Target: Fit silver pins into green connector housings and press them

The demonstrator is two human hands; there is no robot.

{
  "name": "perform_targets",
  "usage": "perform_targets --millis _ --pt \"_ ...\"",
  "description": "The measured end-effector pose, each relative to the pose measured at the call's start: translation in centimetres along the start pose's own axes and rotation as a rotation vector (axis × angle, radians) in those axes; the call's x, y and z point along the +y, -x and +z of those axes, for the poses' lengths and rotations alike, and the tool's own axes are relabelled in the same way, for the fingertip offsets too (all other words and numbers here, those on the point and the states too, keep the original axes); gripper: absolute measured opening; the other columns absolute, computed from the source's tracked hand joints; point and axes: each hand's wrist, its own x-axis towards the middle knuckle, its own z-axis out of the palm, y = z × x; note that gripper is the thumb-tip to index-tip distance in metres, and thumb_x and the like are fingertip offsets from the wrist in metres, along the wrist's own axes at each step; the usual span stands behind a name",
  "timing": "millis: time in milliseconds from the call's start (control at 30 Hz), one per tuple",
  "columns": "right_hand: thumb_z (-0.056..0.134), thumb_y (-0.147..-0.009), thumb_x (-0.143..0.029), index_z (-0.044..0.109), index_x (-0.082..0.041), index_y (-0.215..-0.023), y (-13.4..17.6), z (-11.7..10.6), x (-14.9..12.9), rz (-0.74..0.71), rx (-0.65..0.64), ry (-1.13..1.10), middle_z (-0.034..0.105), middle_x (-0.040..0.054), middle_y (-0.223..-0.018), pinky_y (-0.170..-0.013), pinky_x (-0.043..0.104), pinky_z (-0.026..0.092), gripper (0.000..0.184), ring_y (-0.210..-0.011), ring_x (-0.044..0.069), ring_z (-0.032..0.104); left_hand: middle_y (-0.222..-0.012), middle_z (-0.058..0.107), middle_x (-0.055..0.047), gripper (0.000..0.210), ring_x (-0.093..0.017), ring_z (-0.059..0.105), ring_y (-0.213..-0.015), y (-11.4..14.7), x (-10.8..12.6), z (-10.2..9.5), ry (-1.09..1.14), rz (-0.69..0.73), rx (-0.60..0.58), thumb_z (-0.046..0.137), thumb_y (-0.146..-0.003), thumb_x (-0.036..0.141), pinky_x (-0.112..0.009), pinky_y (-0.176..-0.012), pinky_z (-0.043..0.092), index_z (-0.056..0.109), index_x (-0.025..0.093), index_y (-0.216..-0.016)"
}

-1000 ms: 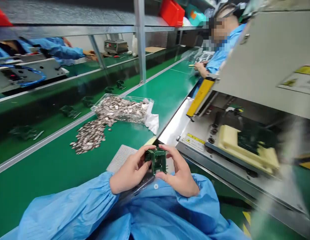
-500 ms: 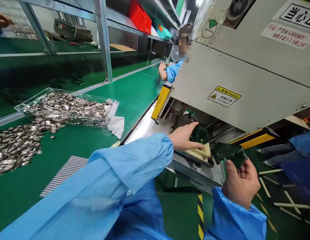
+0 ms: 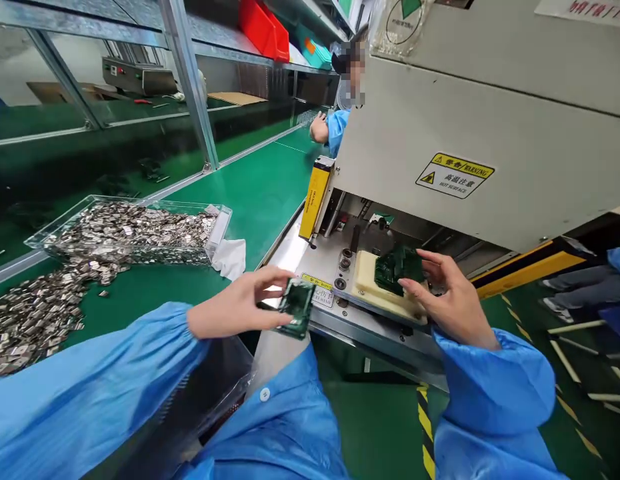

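Observation:
My left hand [image 3: 247, 303] is closed on a dark green plastic housing [image 3: 297, 305], held over my lap at the machine's front edge. Between the thumb and fingers of my right hand [image 3: 450, 290] is a second, darker green plastic part [image 3: 399, 268]. That part is at the cream-coloured fixture block [image 3: 366, 275] on the machine's metal bed; I cannot tell whether it is fully seated. Parts of both pieces are hidden by my fingers.
A clear tray [image 3: 217, 233] of small metal pieces stands on the green bench, with a loose heap [image 3: 35, 313] beside it. The press housing [image 3: 390, 147] overhangs the fixture. A yellow guard [image 3: 315, 197] rises at its left. A co-worker's hand [image 3: 319, 128] shows farther along.
My left hand has moved left from the fixture, carrying a green housing away. My right hand has brought its dark green part left, onto or just above the cream block.

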Motion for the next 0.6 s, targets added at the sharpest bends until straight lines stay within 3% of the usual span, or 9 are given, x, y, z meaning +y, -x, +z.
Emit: perform_targets --millis 67,167,367,467,600 --pt "0.075 -0.071 -0.059 0.057 -0.023 -0.119 -0.2 -0.4 -0.1 -0.009 -0.019 0.009 0.068 0.008 -0.105 -0.088 0.043 0.052 0.063 -0.101 0.029 0.065 -0.122 0.06 -0.011 0.05 -0.026 0.062 -0.112 2.4 -1.6 -1.3 -0.069 -0.073 0.019 0.077 -0.071 0.024 -0.043 -0.103 0.049 0.062 0.019 -0.118" --pt "0.076 -0.07 -0.06 0.057 -0.022 -0.118 -0.1 -0.9 -0.1 -0.005 0.001 0.06 0.069 0.0083 -0.103 -0.086 0.043 0.052 0.064 -0.099 0.029 0.065 -0.138 0.048 -0.013 0.053 -0.029 0.055 -0.125 3.8 -3.7 -2.0 -0.119 -0.149 0.055 0.079 -0.068 0.026 -0.045 -0.107 0.045 0.063 0.02 -0.118" --pt "0.073 -0.068 -0.067 0.059 -0.023 -0.117 -0.2 -1.5 0.2 0.007 -0.023 0.119 0.069 0.0087 -0.098 -0.075 0.039 0.053 0.068 -0.091 0.028 0.065 -0.153 0.035 -0.016 0.058 -0.036 0.037 -0.14 2.4 -4.9 -1.5 -0.198 -0.185 -0.016 0.082 -0.061 0.03 -0.049 -0.108 0.041 0.067 0.022 -0.116" --pt "0.073 -0.065 -0.069 0.061 -0.023 -0.115 -0.9 -1.5 -0.1 -0.007 -0.074 0.173 0.069 0.0094 -0.096 -0.072 0.04 0.053 0.069 -0.09 0.029 0.065 -0.152 0.038 -0.016 0.059 -0.035 0.032 -0.142 1.7 -4.9 -1.2 -0.203 -0.145 -0.07 0.082 -0.06 0.029 -0.046 -0.107 0.042 0.067 0.022 -0.117" --pt "0.071 -0.069 -0.066 0.059 -0.023 -0.119 -0.7 -1.3 -0.5 -0.038 -0.082 0.161 0.067 0.0103 -0.105 -0.08 0.044 0.052 0.068 -0.101 0.032 0.063 -0.146 0.047 -0.014 0.057 -0.033 0.031 -0.143 1.3 -5.3 -0.8 -0.208 -0.08 -0.132 0.081 -0.063 0.032 -0.042 -0.105 0.045 0.067 0.023 -0.118"
